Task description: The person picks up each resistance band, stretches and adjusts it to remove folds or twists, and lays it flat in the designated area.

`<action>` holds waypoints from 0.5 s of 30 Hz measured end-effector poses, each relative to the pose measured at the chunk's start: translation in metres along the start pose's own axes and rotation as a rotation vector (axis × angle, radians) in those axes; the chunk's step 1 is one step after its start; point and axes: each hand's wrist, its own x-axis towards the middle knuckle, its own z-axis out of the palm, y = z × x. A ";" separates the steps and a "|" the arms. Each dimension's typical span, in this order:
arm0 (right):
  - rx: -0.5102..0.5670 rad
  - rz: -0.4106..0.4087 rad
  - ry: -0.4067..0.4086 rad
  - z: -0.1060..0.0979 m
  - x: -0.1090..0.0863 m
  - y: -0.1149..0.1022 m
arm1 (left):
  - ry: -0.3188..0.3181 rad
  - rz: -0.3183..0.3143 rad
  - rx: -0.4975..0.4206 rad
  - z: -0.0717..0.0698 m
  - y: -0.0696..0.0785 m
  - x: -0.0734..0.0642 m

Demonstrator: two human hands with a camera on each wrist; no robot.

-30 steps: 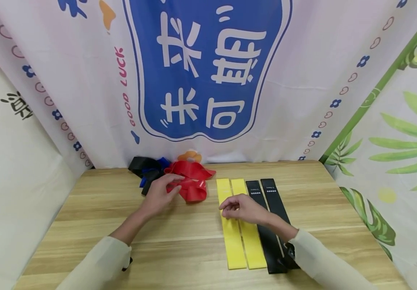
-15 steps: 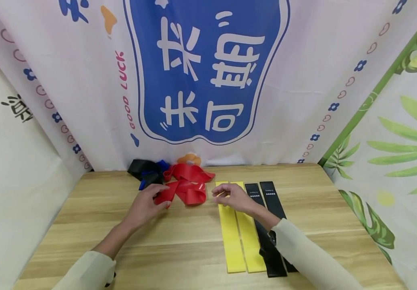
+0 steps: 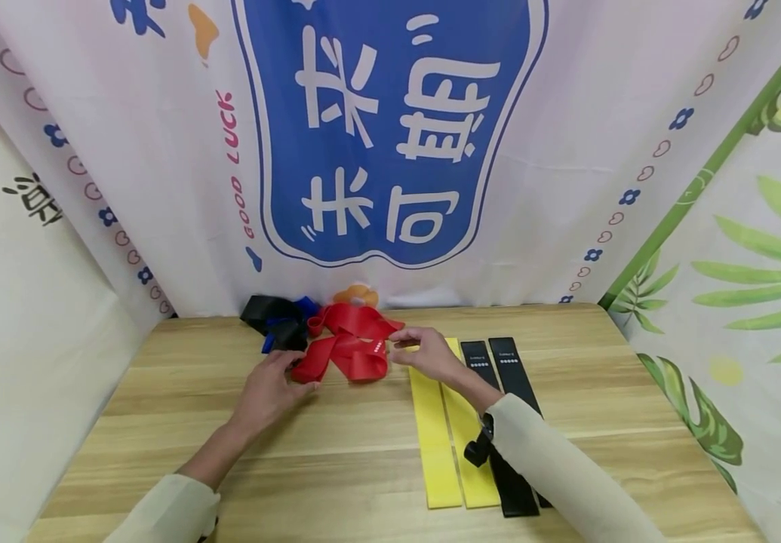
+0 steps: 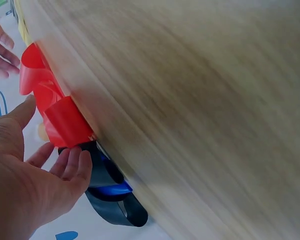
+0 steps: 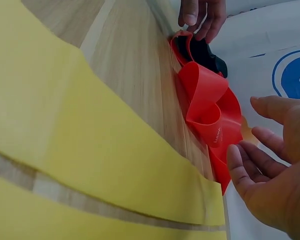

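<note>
right hand (image 3: 429, 356) nearer red bands (image 3: 366, 363), left hand (image 3: 266, 392) at their end, both hands' fingers (image 4: 82, 172) apart

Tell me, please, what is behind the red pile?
Behind the red pile hangs the curtain, with part of a printed orange flower showing. The pile covers the table's far edge there, so I cannot tell what else lies hidden.

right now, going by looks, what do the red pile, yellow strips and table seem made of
Red pile: probably rubber or latex; smooth, slight sheen, curling in springy-looking loops.
Yellow strips: likely similar rubber, smooth and fairly matt, thin and lying flat.
Table: wood or wood-look laminate; grain shows, but I can't tell which.
</note>
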 end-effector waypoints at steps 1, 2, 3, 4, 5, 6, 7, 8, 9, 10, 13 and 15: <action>-0.003 -0.001 0.005 0.002 0.001 0.000 | -0.003 -0.006 0.003 0.001 0.000 0.000; -0.005 -0.001 0.009 0.003 0.003 0.001 | -0.004 -0.014 0.007 0.002 0.000 0.000; -0.007 -0.004 0.013 0.005 0.004 0.002 | -0.004 -0.020 0.011 0.002 0.000 0.000; -0.013 -0.006 0.020 0.006 0.006 0.002 | -0.005 -0.031 0.013 0.003 0.000 0.001; -0.014 -0.009 0.023 0.008 0.007 0.003 | -0.007 -0.038 0.012 0.004 0.000 0.001; -0.015 -0.011 0.028 0.009 0.009 0.004 | -0.008 -0.049 0.010 0.004 0.000 0.001; -0.013 -0.010 0.031 0.011 0.010 0.004 | -0.009 -0.056 0.012 0.005 0.000 0.002; -0.011 -0.010 0.034 0.012 0.011 0.005 | -0.011 -0.065 0.013 0.006 0.000 0.003; -0.008 -0.008 0.035 0.013 0.012 0.005 | -0.013 -0.070 0.015 0.006 0.000 0.003; -0.011 -0.007 0.037 0.015 0.014 0.006 | -0.016 -0.076 0.017 0.007 -0.001 0.004; -0.016 0.003 0.041 0.018 0.017 0.007 | -0.024 -0.083 0.034 0.008 -0.001 0.007; -0.028 0.008 0.045 0.021 0.019 0.007 | -0.026 -0.081 0.040 0.008 -0.001 0.009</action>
